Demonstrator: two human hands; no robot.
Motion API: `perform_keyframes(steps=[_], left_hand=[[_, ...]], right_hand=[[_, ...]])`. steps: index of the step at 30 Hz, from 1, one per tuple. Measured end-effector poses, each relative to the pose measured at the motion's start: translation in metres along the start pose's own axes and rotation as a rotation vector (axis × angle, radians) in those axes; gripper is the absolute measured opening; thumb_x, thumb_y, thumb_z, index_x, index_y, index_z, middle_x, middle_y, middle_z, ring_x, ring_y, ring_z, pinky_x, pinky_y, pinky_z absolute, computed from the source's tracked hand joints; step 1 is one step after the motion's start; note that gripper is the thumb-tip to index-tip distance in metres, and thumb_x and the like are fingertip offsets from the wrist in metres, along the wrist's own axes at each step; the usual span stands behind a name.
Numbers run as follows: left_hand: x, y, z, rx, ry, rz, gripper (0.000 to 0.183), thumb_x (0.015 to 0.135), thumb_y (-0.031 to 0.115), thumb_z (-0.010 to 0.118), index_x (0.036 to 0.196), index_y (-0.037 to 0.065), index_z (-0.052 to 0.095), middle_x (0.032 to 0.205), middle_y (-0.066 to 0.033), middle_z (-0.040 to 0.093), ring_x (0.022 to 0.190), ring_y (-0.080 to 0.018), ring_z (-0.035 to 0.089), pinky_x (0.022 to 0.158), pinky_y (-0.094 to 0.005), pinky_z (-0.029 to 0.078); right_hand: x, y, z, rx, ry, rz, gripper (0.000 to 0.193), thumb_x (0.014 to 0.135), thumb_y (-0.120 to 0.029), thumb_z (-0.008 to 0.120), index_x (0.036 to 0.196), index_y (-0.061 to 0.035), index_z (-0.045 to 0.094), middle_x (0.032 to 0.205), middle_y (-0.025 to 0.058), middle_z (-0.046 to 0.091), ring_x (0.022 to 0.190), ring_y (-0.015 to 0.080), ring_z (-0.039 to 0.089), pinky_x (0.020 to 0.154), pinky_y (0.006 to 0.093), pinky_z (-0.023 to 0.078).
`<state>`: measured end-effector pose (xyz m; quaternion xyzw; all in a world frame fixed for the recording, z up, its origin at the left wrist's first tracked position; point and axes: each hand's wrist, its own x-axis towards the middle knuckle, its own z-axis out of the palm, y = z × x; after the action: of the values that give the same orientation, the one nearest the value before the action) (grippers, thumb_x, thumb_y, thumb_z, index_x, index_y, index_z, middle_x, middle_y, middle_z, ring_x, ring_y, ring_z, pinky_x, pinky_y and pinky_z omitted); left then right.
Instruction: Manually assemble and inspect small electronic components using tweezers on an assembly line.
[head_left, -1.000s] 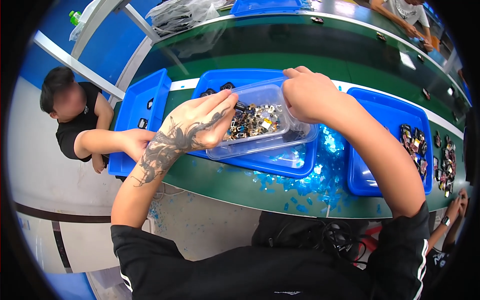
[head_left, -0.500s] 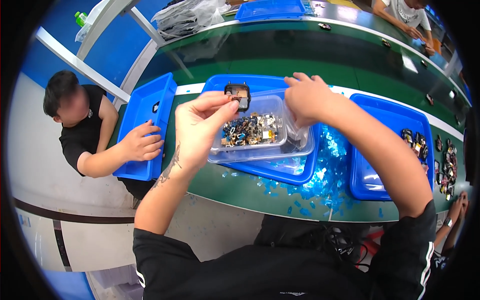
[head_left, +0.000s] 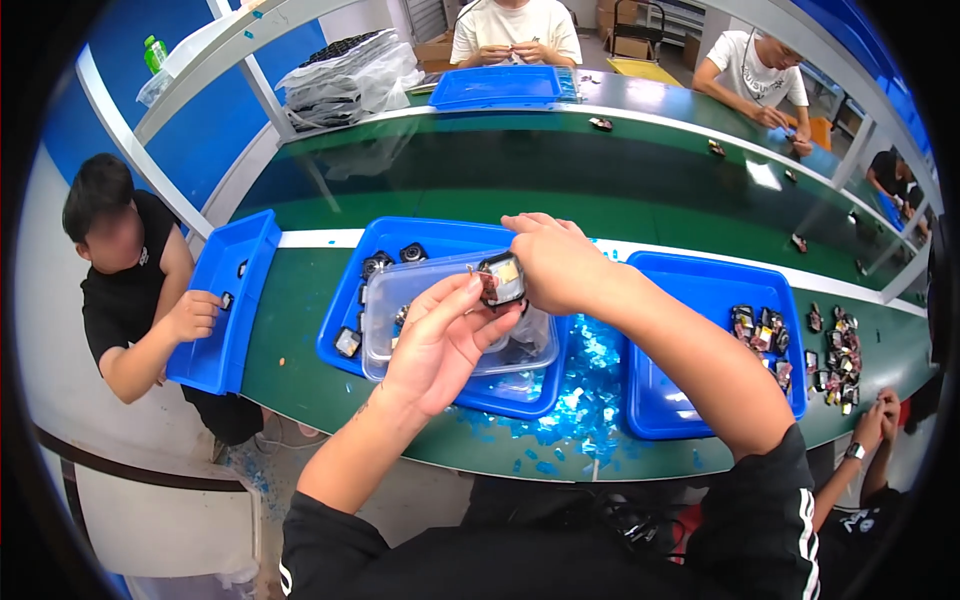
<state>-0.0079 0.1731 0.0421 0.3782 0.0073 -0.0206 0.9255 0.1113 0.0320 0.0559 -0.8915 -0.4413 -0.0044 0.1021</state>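
Note:
My left hand point(head_left: 428, 350) pinches a small black square electronic unit point(head_left: 503, 283) with a pale silver and yellow face and a reddish strip at its left edge. My right hand point(head_left: 556, 262) is closed against the unit's right side, its fingertips partly hidden. Both hands are above a clear plastic container point(head_left: 378, 335), whose small loose parts are largely covered by my left hand. The container rests in a blue tray point(head_left: 335, 325), where several black units lie along the left and back.
Blue film scraps point(head_left: 585, 385) litter the green table. To the right stands another blue tray point(head_left: 660, 375) with units inside and a pile of units point(head_left: 838, 360) beyond. A co-worker's hand point(head_left: 195, 315) reaches into a left tray point(head_left: 258, 250). Other people sit across the belt.
My right hand has moved from the container's right side to the unit in my left hand. The unit's face is turned differently. The view has shifted, showing more of the far side.

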Motion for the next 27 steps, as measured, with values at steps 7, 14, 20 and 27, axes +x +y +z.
perform_keyframes(steps=[7,14,20,27], left_hand=[[0.015,-0.025,0.024,0.002,-0.187,0.093,0.014,0.096,0.011,0.053,0.104,0.003,0.060,0.108,-0.0129,0.064,0.106,-0.0281,0.062,0.093,-0.0389,0.051],[0.012,-0.035,0.047,0.014,-0.214,0.074,0.014,0.096,0.012,0.053,0.105,0.004,0.060,0.104,-0.0130,0.065,0.100,-0.0280,0.065,0.086,-0.0363,0.055],[-0.016,-0.005,0.031,-0.004,-0.102,0.380,0.014,0.097,0.016,0.052,0.102,0.004,0.056,0.105,-0.0120,0.063,0.099,-0.0281,0.065,0.083,-0.0346,0.056],[-0.019,0.020,0.001,-0.040,0.081,0.388,0.013,0.096,0.011,0.053,0.101,0.001,0.059,0.097,-0.0118,0.065,0.093,-0.0276,0.067,0.077,-0.0309,0.059]], right_hand=[[-0.021,0.024,0.006,0.317,0.257,-0.062,0.026,0.057,-0.013,0.073,0.082,-0.0053,0.069,0.126,0.0224,0.055,0.115,0.0388,0.053,0.094,0.0417,0.046],[-0.052,0.034,-0.014,0.830,0.313,0.184,0.022,0.067,-0.003,0.072,0.088,-0.0029,0.071,0.118,0.0169,0.061,0.105,0.0326,0.061,0.088,0.0384,0.049],[-0.024,-0.001,0.025,0.608,0.255,0.028,0.012,0.072,-0.012,0.070,0.080,-0.0035,0.070,0.101,0.0184,0.065,0.102,0.0307,0.059,0.090,0.0391,0.046],[-0.023,0.017,0.007,0.564,0.458,0.149,0.012,0.075,-0.014,0.071,0.082,-0.0046,0.073,0.112,0.0206,0.061,0.108,0.0340,0.057,0.092,0.0410,0.046]])
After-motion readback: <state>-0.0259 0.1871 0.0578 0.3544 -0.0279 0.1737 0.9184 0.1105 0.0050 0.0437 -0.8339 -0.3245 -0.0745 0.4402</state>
